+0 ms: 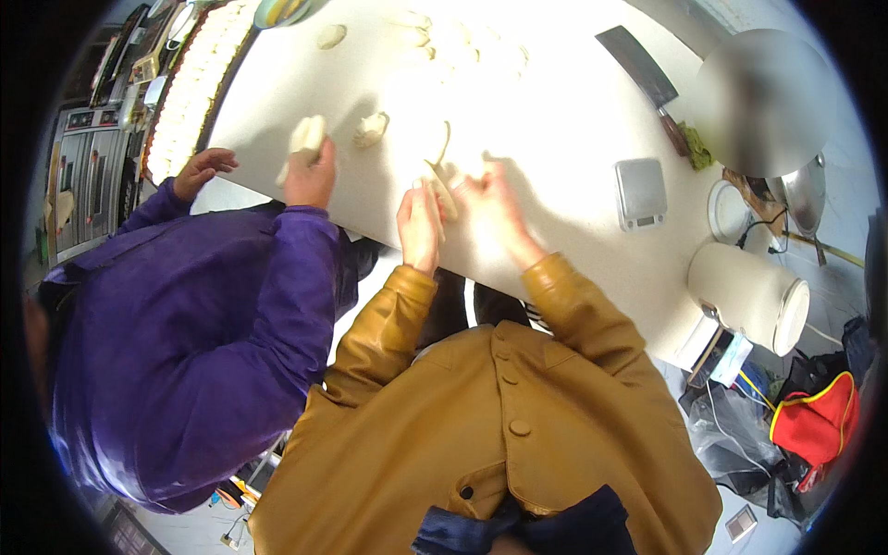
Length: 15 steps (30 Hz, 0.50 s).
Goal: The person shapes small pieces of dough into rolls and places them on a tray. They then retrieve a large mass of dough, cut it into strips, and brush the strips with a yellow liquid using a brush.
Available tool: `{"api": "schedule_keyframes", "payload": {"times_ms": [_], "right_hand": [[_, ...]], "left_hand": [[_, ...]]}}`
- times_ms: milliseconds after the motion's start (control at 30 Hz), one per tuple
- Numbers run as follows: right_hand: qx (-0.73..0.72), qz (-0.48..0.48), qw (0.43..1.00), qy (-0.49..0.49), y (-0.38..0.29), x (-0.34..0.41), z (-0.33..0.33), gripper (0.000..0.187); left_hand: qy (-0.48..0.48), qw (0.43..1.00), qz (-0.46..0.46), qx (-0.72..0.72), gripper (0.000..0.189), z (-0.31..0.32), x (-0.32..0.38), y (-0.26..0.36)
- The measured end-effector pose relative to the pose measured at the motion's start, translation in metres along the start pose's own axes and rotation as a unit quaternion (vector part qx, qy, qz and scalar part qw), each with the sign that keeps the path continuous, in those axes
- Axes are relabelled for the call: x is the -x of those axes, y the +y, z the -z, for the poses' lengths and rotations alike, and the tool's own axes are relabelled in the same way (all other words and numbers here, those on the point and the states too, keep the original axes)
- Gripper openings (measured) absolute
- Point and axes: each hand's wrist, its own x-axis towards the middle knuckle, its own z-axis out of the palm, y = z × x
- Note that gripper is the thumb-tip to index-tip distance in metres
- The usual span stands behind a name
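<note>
Close to the table's near edge, my left hand (420, 225) holds a strip of pale dough (440, 191), whose thin end stretches away over the white tabletop (583, 243). My right hand (494, 205) is just to the right of the dough, somewhat blurred; whether its fingers touch the dough cannot be made out. A small lump of dough (370, 130) lies to the left beyond my hands. Farther back, several dough pieces (416, 35) are washed out by bright light, and a single round piece (331, 36) sits to their left.
At left, a co-worker in a purple jacket (201, 326) holds dough (307, 135); the other hand is near a long tray of pale pieces (201, 83). A cleaver (638, 66), green cloth (695, 146), digital scale (640, 193) and cream cylindrical container (746, 295) are at right. A bowl (281, 10) stands back left.
</note>
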Motion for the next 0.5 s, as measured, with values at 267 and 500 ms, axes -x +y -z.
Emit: {"api": "schedule_keyframes", "payload": {"times_ms": [267, 500], "right_hand": [[-0.09, -0.062, 0.992, -0.056, -0.038, -0.002, -0.033, 0.057], [0.16, 0.088, 0.98, 0.075, -0.039, -0.011, 0.003, 0.041]], "left_hand": [[0.022, 0.98, -0.084, -0.179, 0.033, 0.04, -0.052, 0.047], [-0.056, 0.811, -0.33, -0.48, 0.051, 0.005, -0.101, 0.063]]}}
